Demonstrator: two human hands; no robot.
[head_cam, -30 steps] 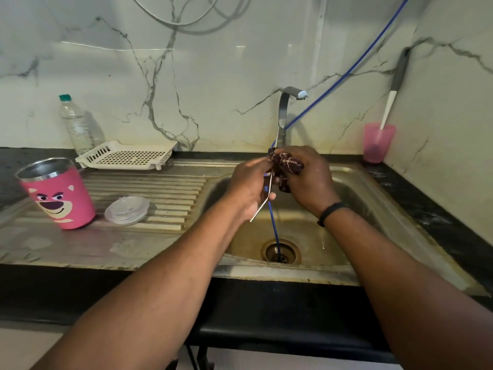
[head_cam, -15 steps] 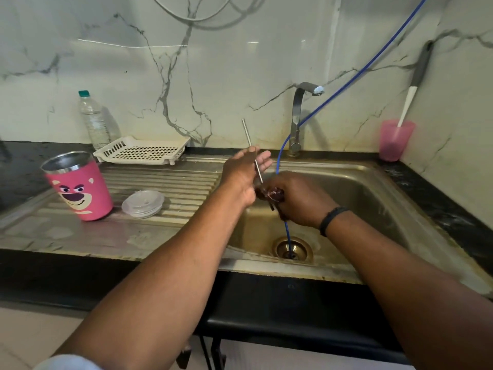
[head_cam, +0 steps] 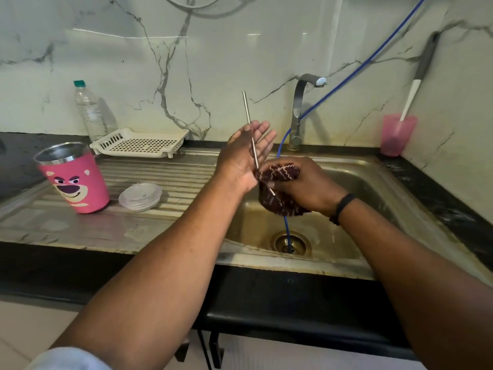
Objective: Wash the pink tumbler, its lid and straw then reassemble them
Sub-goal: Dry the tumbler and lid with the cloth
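Note:
A thin metal straw (head_cam: 247,108) stands nearly upright over the sink's left edge. My left hand (head_cam: 244,158) has straight fingers laid along the straw. My right hand (head_cam: 304,188) grips a dark maroon patterned cloth (head_cam: 278,188) wrapped round the straw's lower end, whose tip pokes out of the cloth. The pink tumbler (head_cam: 74,177) with a bear face stands open on the draining board at left. Its clear lid (head_cam: 140,196) lies flat just to the tumbler's right.
The steel sink (head_cam: 373,209) has a drain (head_cam: 291,243) with a blue hose (head_cam: 346,76) running into it past the tap (head_cam: 300,108). A white rack (head_cam: 140,142) and water bottle (head_cam: 89,113) stand behind the board. A pink cup (head_cam: 397,134) holds a brush at right.
The straw swung from hanging downward to pointing up. My right hand slid the cloth down to its lower end and my left fingers straightened along it. The view shifted left.

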